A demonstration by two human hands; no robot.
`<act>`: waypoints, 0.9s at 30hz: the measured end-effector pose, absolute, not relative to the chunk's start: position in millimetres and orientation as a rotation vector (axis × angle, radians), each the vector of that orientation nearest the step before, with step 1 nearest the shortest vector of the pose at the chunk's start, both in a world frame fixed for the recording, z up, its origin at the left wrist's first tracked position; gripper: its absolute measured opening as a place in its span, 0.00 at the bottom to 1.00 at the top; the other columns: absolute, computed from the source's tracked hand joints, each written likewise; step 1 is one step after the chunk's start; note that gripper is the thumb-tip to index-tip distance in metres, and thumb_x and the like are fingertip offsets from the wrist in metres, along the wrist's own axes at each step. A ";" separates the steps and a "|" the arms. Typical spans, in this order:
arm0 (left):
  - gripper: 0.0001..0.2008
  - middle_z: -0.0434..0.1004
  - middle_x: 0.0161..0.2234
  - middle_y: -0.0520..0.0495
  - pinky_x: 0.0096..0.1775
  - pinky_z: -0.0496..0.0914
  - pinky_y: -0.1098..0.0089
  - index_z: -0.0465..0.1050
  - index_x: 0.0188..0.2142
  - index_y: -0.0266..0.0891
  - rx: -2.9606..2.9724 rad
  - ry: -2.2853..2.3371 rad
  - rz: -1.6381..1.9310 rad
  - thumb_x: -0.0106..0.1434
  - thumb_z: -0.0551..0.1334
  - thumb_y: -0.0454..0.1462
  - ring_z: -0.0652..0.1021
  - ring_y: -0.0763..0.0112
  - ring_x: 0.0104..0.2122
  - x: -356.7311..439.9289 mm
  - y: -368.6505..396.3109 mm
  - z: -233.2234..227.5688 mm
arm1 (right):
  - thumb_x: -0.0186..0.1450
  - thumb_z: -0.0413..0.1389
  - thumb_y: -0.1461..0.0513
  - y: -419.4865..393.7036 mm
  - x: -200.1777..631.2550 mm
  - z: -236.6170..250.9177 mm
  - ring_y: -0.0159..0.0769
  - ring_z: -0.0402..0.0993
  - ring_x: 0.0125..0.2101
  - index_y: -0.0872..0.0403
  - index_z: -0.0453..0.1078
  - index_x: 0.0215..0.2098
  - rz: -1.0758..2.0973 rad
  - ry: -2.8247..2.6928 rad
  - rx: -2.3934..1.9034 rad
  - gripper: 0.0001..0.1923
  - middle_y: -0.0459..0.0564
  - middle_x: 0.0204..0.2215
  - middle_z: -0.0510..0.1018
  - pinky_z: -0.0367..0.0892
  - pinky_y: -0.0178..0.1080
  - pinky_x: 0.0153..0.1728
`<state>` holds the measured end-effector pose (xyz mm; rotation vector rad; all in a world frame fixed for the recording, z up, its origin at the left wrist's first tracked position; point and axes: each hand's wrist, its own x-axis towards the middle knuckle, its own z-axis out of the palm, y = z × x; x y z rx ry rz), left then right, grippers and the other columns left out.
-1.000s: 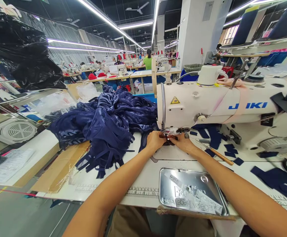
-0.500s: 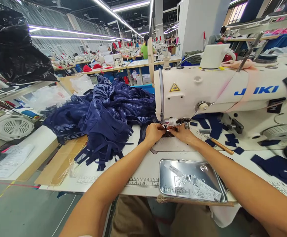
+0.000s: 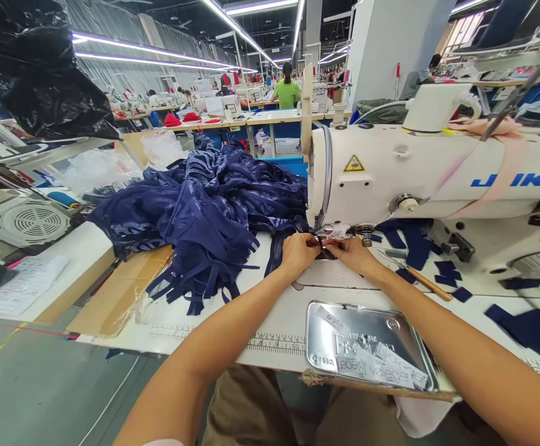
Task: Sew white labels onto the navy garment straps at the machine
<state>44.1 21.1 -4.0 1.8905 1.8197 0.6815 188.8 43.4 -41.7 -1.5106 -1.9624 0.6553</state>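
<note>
Stitching seems unfinished: left hand [image 3: 300,254] and right hand [image 3: 355,256] sit under the sewing machine [image 3: 386,170], fingers' pinch unclear; navy fabric [image 3: 205,214], sewn or waiting, heaps at ten o'clock.

A black plastic bag [image 3: 42,74] (shiny and creased) shows upper left, a person [image 3: 287,94] in green farther back.

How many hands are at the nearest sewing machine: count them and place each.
2: the left hand and, just to its right, the right hand, both low at the needle end of the sewing machine.
</note>
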 end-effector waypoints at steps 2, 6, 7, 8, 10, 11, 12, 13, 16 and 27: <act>0.07 0.78 0.31 0.49 0.38 0.66 0.73 0.76 0.31 0.40 1.888 1.824 0.680 0.52 0.60 0.34 0.76 0.67 0.35 44.1 21.1 -4.4 | 0.58 0.53 0.61 44.4 189.2 -43.4 0.37 0.73 0.34 0.51 0.74 0.33 0.658 -1.960 -1.509 0.09 0.46 0.29 0.78 0.66 0.40 0.41; 0.07 0.78 0.30 0.49 0.38 0.66 0.73 0.77 0.31 0.41 1.886 1.826 0.674 0.52 0.60 0.34 0.76 0.67 0.35 43.7 20.9 -4.3 | 0.57 0.52 0.60 44.9 190.1 -45.7 0.37 0.73 0.32 0.52 0.74 0.32 0.677 -1.954 -1.517 0.10 0.46 0.27 0.78 0.67 0.40 0.38; 0.07 0.78 0.30 0.49 0.38 0.66 0.73 0.77 0.31 0.41 1.885 1.827 0.673 0.52 0.60 0.34 0.76 0.66 0.35 43.7 20.8 -4.1 | 0.57 0.52 0.59 44.9 190.3 -46.0 0.37 0.73 0.31 0.52 0.74 0.32 0.684 -1.952 -1.520 0.10 0.46 0.27 0.78 0.67 0.40 0.38; 0.07 0.78 0.30 0.49 0.38 0.66 0.73 0.77 0.31 0.41 1.884 1.827 0.671 0.52 0.60 0.34 0.76 0.66 0.35 43.8 20.6 -3.8 | 0.57 0.52 0.59 44.9 190.3 -46.3 0.37 0.73 0.31 0.52 0.74 0.31 0.692 -1.950 -1.522 0.10 0.46 0.26 0.78 0.67 0.40 0.37; 0.07 0.78 0.30 0.49 0.38 0.66 0.73 0.76 0.31 0.41 1.883 1.827 0.668 0.52 0.60 0.34 0.76 0.67 0.35 43.9 20.3 -3.1 | 0.57 0.52 0.58 45.1 190.4 -46.9 0.37 0.73 0.31 0.52 0.74 0.30 0.706 -1.944 -1.525 0.10 0.47 0.27 0.78 0.67 0.40 0.37; 0.07 0.78 0.30 0.50 0.38 0.65 0.73 0.76 0.30 0.41 1.882 1.826 0.666 0.52 0.60 0.33 0.76 0.67 0.35 44.0 20.1 -2.8 | 0.57 0.52 0.58 45.4 190.3 -47.2 0.37 0.74 0.31 0.53 0.74 0.29 0.712 -1.940 -1.526 0.10 0.47 0.27 0.78 0.67 0.40 0.38; 0.07 0.78 0.30 0.50 0.38 0.65 0.73 0.77 0.30 0.41 1.881 1.826 0.664 0.52 0.60 0.33 0.76 0.67 0.34 44.0 20.0 -2.4 | 0.57 0.52 0.58 45.6 190.3 -47.6 0.37 0.74 0.31 0.52 0.74 0.28 0.716 -1.936 -1.526 0.10 0.47 0.28 0.78 0.67 0.40 0.38; 0.07 0.78 0.30 0.50 0.38 0.65 0.73 0.77 0.30 0.41 1.880 1.825 0.662 0.52 0.60 0.33 0.76 0.67 0.34 44.0 20.1 -2.1 | 0.57 0.52 0.58 45.9 190.3 -47.9 0.37 0.74 0.32 0.52 0.73 0.28 0.719 -1.932 -1.525 0.10 0.47 0.28 0.78 0.67 0.40 0.39; 0.07 0.78 0.29 0.49 0.39 0.65 0.72 0.77 0.30 0.41 1.875 1.821 0.655 0.52 0.60 0.33 0.76 0.66 0.34 43.3 20.8 -1.2 | 0.57 0.52 0.58 46.3 190.5 -48.4 0.36 0.74 0.31 0.52 0.73 0.28 0.732 -1.927 -1.516 0.09 0.46 0.27 0.78 0.67 0.40 0.39; 0.07 0.77 0.28 0.50 0.38 0.66 0.72 0.76 0.29 0.41 1.862 1.815 0.601 0.50 0.61 0.34 0.75 0.66 0.35 42.7 23.0 3.1 | 0.57 0.52 0.59 45.6 189.9 -48.8 0.38 0.74 0.33 0.53 0.74 0.30 0.725 -1.913 -1.522 0.09 0.47 0.28 0.79 0.67 0.42 0.40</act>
